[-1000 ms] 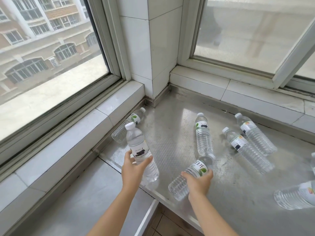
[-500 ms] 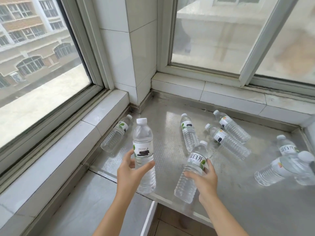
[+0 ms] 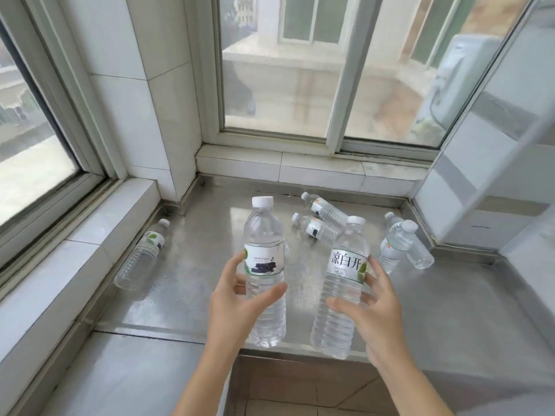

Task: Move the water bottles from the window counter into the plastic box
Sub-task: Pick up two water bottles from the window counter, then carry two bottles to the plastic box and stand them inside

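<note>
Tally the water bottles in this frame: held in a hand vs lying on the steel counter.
Held upright in a hand: 2, one in the left hand, one in the right hand
Lying on the steel counter: 5, one by the left sill, two at the back, two crossed at the right
Total: 7
</note>
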Demonstrator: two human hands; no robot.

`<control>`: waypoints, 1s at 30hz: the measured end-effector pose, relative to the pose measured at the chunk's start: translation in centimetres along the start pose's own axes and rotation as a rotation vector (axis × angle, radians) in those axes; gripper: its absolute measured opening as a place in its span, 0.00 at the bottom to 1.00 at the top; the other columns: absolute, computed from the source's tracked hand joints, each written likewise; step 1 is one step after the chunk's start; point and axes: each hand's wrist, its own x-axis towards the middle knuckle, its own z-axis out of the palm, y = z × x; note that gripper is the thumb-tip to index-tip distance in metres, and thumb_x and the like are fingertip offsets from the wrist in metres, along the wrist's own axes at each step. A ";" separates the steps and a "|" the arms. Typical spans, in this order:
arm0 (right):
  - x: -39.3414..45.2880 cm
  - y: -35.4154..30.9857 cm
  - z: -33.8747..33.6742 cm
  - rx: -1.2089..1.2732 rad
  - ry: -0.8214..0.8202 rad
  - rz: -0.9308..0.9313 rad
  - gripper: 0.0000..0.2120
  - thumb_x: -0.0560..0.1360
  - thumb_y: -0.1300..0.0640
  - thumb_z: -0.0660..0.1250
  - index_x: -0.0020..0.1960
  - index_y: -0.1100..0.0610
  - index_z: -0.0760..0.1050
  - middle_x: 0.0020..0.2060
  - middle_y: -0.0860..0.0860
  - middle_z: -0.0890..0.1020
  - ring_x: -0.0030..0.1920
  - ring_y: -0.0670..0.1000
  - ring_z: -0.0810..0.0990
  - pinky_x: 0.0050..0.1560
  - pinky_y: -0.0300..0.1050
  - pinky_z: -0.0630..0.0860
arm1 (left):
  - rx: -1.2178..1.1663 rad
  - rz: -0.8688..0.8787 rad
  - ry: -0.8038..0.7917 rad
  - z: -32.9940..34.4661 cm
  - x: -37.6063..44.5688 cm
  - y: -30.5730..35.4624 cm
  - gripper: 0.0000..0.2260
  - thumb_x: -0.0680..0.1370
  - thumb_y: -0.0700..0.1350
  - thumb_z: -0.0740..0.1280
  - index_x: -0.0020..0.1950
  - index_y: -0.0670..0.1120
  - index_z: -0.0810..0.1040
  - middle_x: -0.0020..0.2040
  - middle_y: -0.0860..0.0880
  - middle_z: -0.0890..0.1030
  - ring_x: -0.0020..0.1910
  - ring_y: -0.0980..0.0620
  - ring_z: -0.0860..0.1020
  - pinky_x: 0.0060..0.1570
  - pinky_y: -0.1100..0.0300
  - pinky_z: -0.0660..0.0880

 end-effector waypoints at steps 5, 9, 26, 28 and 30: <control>-4.3 -1.4 -7.2 0.001 0.059 -0.071 0.50 0.57 0.66 0.81 0.69 0.35 0.64 0.62 0.43 0.76 0.58 0.48 0.78 0.53 0.54 0.79 | -0.003 0.055 -0.119 4.9 -4.2 1.8 0.39 0.55 0.64 0.78 0.65 0.65 0.72 0.46 0.50 0.83 0.45 0.55 0.81 0.46 0.60 0.75; -9.5 -1.9 -14.1 -0.004 0.157 -0.092 0.49 0.58 0.67 0.81 0.66 0.32 0.66 0.61 0.39 0.77 0.56 0.49 0.79 0.53 0.57 0.79 | -0.019 0.066 -0.241 9.7 -9.4 2.9 0.37 0.54 0.63 0.79 0.62 0.68 0.71 0.47 0.53 0.84 0.46 0.53 0.82 0.47 0.55 0.79; -43.2 1.3 -39.9 -0.035 0.866 -0.086 0.49 0.57 0.69 0.80 0.63 0.28 0.66 0.57 0.35 0.77 0.55 0.44 0.78 0.48 0.48 0.78 | -0.034 0.188 -1.121 27.0 -43.3 5.2 0.32 0.59 0.56 0.81 0.62 0.60 0.76 0.52 0.51 0.85 0.50 0.49 0.83 0.53 0.47 0.79; -47.1 1.7 -41.3 -0.024 0.969 -0.087 0.50 0.57 0.69 0.81 0.64 0.29 0.66 0.57 0.35 0.76 0.55 0.44 0.78 0.47 0.44 0.76 | -0.014 0.209 -1.237 28.4 -47.1 5.3 0.34 0.58 0.57 0.81 0.62 0.61 0.75 0.54 0.53 0.84 0.49 0.49 0.83 0.50 0.51 0.80; -50.6 2.2 -42.5 -0.009 1.069 -0.091 0.50 0.56 0.70 0.81 0.64 0.29 0.67 0.57 0.34 0.76 0.54 0.43 0.78 0.46 0.42 0.76 | 0.008 0.243 -1.337 29.5 -50.7 5.4 0.34 0.57 0.58 0.80 0.62 0.63 0.75 0.53 0.56 0.83 0.48 0.52 0.82 0.47 0.58 0.78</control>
